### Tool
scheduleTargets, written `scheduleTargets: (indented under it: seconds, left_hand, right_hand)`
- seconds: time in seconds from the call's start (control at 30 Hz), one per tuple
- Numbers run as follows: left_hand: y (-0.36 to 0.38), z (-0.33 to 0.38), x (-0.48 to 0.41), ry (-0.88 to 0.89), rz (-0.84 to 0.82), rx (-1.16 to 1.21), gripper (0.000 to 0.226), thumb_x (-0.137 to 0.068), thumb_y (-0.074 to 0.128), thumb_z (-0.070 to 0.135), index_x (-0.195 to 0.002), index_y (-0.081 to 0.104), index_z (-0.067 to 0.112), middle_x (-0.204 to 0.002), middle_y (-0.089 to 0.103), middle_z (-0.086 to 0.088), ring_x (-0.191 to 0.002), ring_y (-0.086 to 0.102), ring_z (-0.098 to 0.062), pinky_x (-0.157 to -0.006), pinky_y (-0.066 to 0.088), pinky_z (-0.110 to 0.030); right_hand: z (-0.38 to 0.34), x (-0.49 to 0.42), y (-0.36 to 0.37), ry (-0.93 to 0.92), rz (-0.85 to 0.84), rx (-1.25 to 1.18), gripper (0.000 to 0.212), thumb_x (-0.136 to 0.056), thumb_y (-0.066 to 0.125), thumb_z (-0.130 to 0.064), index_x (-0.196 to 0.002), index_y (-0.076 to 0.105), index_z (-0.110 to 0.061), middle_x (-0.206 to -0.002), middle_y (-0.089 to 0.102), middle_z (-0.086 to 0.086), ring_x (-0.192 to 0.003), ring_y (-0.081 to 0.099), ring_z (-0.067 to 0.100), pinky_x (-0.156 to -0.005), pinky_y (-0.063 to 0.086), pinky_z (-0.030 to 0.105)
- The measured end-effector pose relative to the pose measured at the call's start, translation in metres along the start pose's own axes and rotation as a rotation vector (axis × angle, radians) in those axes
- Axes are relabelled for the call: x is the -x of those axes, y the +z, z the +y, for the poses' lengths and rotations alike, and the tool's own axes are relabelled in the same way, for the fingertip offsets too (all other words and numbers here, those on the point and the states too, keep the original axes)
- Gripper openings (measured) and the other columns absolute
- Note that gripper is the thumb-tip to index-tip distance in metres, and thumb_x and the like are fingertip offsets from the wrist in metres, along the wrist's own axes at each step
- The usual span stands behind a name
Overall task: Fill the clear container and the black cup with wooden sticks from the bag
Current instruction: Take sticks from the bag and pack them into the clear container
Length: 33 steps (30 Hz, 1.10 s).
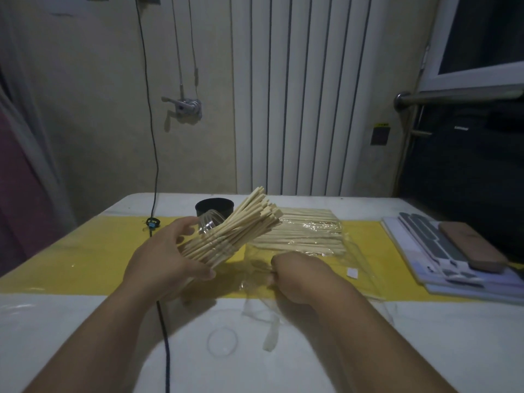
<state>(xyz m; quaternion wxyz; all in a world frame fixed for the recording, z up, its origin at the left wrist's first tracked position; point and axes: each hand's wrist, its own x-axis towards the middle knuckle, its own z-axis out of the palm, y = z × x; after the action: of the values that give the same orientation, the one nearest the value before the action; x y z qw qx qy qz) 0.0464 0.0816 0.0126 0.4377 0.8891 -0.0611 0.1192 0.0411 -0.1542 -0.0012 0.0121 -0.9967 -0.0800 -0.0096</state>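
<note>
Left hand (167, 259): our fingers (188, 226) and thumb wrap the clear container (209, 222) from the left, palm turned right, forearm running back to the lower left. The container tilts up and to the right, packed with wooden sticks (246, 219) that fan out past its mouth.

Right hand (300, 276): our fingers are curled under, knuckles up, bunching the open edge of the bag (354, 251). More sticks lie flat inside it, just beyond these fingers.

Black cup (214, 207): upright, behind the left fingers.

Lid (222, 341): clear, flat on the table (425, 350) between our forearms.

Cable (163, 321): dark, passing under the left wrist.

Booklets (442, 251): stacked well right of the right hand.
</note>
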Motion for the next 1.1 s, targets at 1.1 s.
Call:
scheduleTargets:
  seconds: [1.1]
  left_hand:
    - [0.001, -0.005, -0.002, 0.097, -0.024, -0.136, 0.095, -0.028, 0.085, 0.045, -0.112, 0.046, 0.064, -0.108, 0.054, 0.036, -0.103, 0.061, -0.008, -0.086, 0.053, -0.037]
  right_hand:
    - [-0.001, 0.034, -0.045, -0.395, 1.374, -0.654, 0.028, -0.099, 0.055, -0.021, -0.088, 0.073, -0.004, -0.083, 0.064, 0.011, -0.075, 0.060, 0.019, -0.065, 0.050, 0.029]
